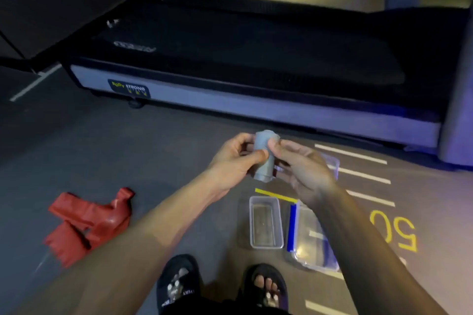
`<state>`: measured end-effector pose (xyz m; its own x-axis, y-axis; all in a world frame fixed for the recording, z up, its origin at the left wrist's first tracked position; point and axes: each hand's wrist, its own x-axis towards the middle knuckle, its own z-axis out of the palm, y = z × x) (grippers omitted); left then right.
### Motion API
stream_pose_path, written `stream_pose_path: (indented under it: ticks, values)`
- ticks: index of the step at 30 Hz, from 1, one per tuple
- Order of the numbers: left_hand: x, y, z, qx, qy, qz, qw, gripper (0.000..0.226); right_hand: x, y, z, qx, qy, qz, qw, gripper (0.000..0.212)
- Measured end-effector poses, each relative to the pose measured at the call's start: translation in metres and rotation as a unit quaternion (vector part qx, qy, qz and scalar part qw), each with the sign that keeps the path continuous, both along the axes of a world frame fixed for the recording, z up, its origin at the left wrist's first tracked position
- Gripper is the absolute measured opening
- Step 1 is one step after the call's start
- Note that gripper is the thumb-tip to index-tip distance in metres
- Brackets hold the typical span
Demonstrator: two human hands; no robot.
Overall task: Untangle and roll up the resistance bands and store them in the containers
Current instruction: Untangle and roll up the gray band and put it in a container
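Note:
A grey resistance band (263,151), rolled into a tight cylinder, is held upright in front of me above the floor. My left hand (235,158) grips its left side with the thumb across the roll. My right hand (299,163) pinches its right side with thumb and fingertips. A red resistance band (89,222) lies crumpled on the floor at the left. A clear plastic container (266,222) stands open on the floor below my hands. Its lid with blue clips (307,238) lies just to the right, partly hidden by my right forearm.
A second clear container (332,163) shows behind my right hand. A treadmill (230,64) runs across the floor ahead. White lines and a yellow "50" (396,230) mark the grey floor at the right. My feet in black sandals (179,286) are at the bottom.

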<state>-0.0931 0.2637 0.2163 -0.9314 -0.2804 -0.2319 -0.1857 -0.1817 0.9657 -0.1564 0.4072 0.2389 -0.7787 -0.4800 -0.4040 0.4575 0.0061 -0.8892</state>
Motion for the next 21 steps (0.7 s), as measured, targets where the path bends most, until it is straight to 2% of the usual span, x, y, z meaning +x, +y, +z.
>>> stream_pose_path:
  ticks: [3, 7, 9, 12, 14, 16, 18, 21]
  values:
    - [-0.013, 0.014, -0.065, -0.032, -0.039, -0.021, 0.999, 0.027, -0.005, 0.015, -0.055, 0.009, -0.042, -0.037, 0.998, 0.025]
    - [-0.028, 0.028, -0.139, -0.046, -0.073, -0.122, 0.989, 0.021, -0.017, 0.039, -0.134, 0.084, -0.002, -0.064, 0.994, 0.007]
    - [-0.030, 0.027, -0.177, -0.108, -0.094, -0.155, 0.977, 0.025, -0.024, 0.054, -0.169, 0.130, -0.001, -0.088, 0.988, 0.004]
    - [-0.029, 0.015, -0.231, -0.239, -0.172, -0.128, 0.947, 0.028, -0.039, 0.088, -0.221, 0.193, -0.024, -0.155, 0.969, 0.006]
    - [-0.025, 0.008, -0.255, -0.290, -0.231, -0.109, 0.922, 0.034, -0.045, 0.110, -0.250, 0.244, -0.031, -0.189, 0.951, 0.022]
    - [-0.020, 0.004, -0.275, -0.314, -0.278, -0.127, 0.899, 0.042, -0.048, 0.129, -0.272, 0.314, -0.025, -0.211, 0.925, 0.031]
    - [-0.016, 0.004, -0.290, -0.324, -0.307, -0.158, 0.881, 0.046, -0.051, 0.140, -0.291, 0.378, -0.008, -0.212, 0.901, 0.029]
    - [-0.014, 0.008, -0.306, -0.314, -0.310, -0.176, 0.880, 0.040, -0.057, 0.145, -0.309, 0.438, 0.011, -0.181, 0.880, 0.021]
